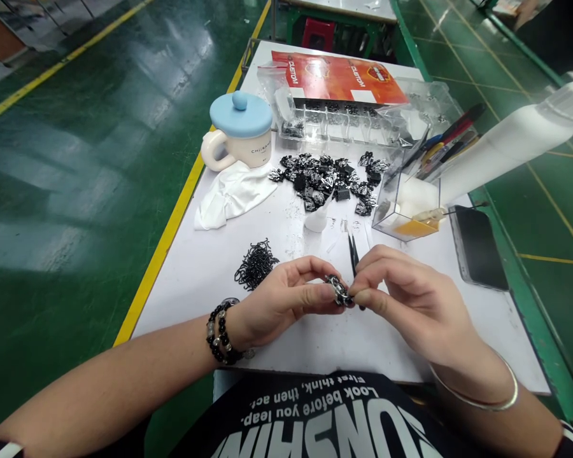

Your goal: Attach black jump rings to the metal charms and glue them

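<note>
The person's left hand (277, 305) grips a small black-and-silver part (337, 290) between thumb and fingers, holding it above the near side of the bench (181, 273). The right hand (410, 299) has its thumb and fingertips pinched together at the part's right edge; what lies between them cannot be made out. Dark tweezers (353, 251) show just beside those fingertips, whether held or lying is unclear. A heap of thin black pieces (256, 264) lies near the left hand, and farther back a pile of black-and-silver parts (325, 178) spreads behind a small white bottle (316, 219)
</note>
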### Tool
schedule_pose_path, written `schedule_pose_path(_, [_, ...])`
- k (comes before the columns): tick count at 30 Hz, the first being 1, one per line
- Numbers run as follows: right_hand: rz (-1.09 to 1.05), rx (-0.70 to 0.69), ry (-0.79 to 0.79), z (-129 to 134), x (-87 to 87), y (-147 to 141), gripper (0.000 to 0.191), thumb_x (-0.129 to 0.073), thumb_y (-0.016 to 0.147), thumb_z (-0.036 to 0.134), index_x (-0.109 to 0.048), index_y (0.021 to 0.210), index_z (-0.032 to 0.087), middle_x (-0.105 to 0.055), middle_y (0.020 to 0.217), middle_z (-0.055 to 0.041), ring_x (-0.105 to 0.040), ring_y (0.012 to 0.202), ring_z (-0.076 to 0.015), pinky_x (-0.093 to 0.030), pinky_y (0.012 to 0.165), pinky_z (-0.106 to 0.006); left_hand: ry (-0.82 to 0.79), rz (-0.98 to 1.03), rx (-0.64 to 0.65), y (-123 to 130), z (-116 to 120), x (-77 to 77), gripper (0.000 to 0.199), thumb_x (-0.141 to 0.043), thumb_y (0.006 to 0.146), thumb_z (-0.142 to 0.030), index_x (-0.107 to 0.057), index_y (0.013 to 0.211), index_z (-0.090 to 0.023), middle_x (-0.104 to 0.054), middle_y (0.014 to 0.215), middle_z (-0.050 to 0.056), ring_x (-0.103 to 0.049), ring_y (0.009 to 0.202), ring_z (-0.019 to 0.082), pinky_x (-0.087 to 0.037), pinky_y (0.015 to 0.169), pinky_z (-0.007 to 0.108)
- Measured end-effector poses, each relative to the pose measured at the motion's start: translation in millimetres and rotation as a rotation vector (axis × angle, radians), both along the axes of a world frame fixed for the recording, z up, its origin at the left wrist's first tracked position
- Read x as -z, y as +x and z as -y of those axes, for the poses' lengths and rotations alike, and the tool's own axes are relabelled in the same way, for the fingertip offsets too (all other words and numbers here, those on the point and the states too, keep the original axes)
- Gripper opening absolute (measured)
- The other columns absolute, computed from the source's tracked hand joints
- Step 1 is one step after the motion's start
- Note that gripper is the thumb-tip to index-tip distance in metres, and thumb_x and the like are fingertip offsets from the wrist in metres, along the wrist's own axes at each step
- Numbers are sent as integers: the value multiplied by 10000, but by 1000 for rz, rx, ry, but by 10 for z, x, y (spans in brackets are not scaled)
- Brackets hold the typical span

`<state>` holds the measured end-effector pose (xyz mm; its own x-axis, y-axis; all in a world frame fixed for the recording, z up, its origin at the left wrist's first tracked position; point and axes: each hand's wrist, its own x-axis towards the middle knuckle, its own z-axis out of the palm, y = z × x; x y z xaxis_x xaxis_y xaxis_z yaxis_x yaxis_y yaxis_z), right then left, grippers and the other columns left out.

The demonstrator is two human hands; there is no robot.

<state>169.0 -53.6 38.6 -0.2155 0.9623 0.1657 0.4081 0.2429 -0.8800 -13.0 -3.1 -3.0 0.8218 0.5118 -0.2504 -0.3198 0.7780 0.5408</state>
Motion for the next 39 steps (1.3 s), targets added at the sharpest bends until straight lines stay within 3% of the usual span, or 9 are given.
schedule_pose_path(13, [-23,51,38,-16,54,-18,30,-629,810,173,-637,796,199,-583,740,-5,-549,683,-106,-446,590,-253,-17,-46,-40,6,-11,-20,202,-726,739,-172,-620,897,-103,-684,800,41,-646,741,99,-528,719,191])
schedule_pose_path(22, [16,26,-93,-15,2,13,75,-601,834,196,-595,760,204,-547,703,16,-500,649,-88,-400,577,-235,77,-94,-80,1,-6,-32,247,-758,699,-154,-620,899,-108,-672,789,31,-637,710,102,-522,721,220])
schedule_pose_path(29, [121,23,-7,-12,9,34,67,-617,824,214,-611,759,198,-572,719,-6,-514,680,-116,-413,614,-275,111,-161,-103,0,-3,-27,239,-751,715,-166,-618,903,-102,-659,790,18,-636,725,91,-522,727,197])
schedule_pose_path(33, [49,25,51,-23,67,30,26,-631,808,192,-643,796,211,-573,708,-10,-531,666,-122,-430,585,-282,35,-116,-70,3,-14,-26,229,-737,729,-174,-620,912,-105,-677,790,36,-644,745,108,-522,760,228])
schedule_pose_path(39, [-113,69,87,14,135,-25,118,-639,791,128,-668,841,231,-573,695,3,-537,638,-109,-438,551,-268,-5,-56,-40,-1,-10,-30,237,-751,713,-182,-634,907,-113,-677,798,31,-642,749,109,-516,752,217])
